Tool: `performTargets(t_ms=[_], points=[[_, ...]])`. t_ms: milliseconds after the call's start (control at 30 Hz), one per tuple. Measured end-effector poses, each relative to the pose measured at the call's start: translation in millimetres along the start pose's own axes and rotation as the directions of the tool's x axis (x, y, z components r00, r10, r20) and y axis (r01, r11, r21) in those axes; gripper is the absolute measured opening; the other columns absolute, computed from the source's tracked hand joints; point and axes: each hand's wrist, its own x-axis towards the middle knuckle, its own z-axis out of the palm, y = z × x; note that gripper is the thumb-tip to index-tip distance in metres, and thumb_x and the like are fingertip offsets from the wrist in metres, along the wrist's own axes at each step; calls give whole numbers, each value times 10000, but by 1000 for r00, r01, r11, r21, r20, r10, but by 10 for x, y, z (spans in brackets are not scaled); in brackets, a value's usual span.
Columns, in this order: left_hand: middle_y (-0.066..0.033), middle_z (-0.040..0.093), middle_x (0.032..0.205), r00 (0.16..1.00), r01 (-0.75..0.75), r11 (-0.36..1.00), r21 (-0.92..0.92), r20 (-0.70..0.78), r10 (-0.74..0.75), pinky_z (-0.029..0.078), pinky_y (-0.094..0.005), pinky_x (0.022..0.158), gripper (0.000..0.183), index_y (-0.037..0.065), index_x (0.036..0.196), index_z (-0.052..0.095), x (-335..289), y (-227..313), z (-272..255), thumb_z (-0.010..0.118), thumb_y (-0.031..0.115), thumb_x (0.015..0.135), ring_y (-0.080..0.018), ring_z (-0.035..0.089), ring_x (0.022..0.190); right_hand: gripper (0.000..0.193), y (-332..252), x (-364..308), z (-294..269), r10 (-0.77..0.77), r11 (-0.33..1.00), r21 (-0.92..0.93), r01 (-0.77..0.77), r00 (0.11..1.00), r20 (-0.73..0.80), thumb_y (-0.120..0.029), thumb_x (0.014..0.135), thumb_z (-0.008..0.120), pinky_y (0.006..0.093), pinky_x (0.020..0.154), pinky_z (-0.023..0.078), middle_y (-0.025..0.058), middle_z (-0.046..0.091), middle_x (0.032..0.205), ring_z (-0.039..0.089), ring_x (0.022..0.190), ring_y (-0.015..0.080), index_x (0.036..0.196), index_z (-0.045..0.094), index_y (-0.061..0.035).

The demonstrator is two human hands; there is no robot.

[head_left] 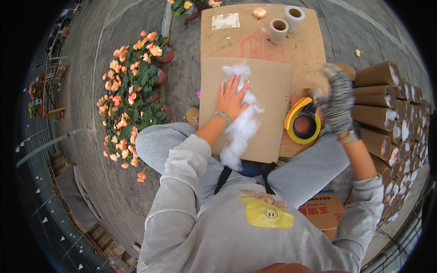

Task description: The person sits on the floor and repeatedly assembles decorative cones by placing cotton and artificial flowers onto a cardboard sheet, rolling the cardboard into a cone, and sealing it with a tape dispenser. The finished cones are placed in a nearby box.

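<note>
My bare left hand (232,98) lies with fingers spread on a long strip of white fluffy stuffing (242,136). The stuffing runs down a ribbed corrugated cardboard sheet (271,100), and its near end hangs at the sheet's front edge. My right hand (337,98), in a grey striped glove, is raised to the right of the sheet. Its fingers look stretched out with the thumb apart, a little blurred, and nothing shows in them. Close to its left is a yellow and black tape dispenser (291,119), lying apart from the stuffing.
Beneath the sheet is a larger brown cardboard surface (305,50), bearing two film rolls (278,31) and a peach blossom (259,12). Many cardboard tubes (378,75) with white stuffing are stacked right. Potted peach flowers (123,104) stand left. A printed carton (325,214) sits by my right thigh.
</note>
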Motion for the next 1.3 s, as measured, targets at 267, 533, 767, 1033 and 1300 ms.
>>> performTargets(t_ms=[267,533,767,1033,1300], points=[[-164,308,1436,886,-59,842,-536,-417,-203,182,-450,1106,703,34,1361,300,-633,-189,-618,623,267,781,-312,277,1338,464,-1159,-241,1538,-153,954,296,40,918,366,-269,799,607,421,1025,336,133,507,1277,462,1195,298,1225,522,-104],[-220,165,1480,995,-12,965,-262,-102,-16,137,-507,1098,823,39,1391,310,-1239,315,108,648,441,758,-343,157,1380,684,-1259,-205,2036,58,997,-78,-22,871,488,-458,822,564,508,1099,158,152,333,1428,258,1349,302,1372,367,-102],[-213,166,1483,989,-72,977,-201,-144,44,123,-526,1090,672,110,1336,424,-1195,107,195,573,488,801,-344,121,1386,509,-1373,-599,1326,-28,930,348,-119,921,389,-276,821,612,438,1046,308,169,444,1336,421,1239,324,1270,489,-69],[-233,213,1459,994,88,993,-79,-59,-93,85,-535,1092,624,106,1315,463,-1113,5,100,552,470,817,-376,115,1375,506,-1781,-1380,430,270,871,297,-392,885,379,-153,847,593,417,1058,310,189,440,1337,432,1238,342,1317,437,-49],[-203,278,1425,910,-239,954,-178,-385,156,141,-562,1066,605,57,1340,351,-746,-289,276,542,357,850,-364,214,1341,297,-1529,-3704,-1881,721,247,547,-800,-225,-656,-247,907,552,282,693,484,63,523,1007,516,851,128,1106,486,-37]])
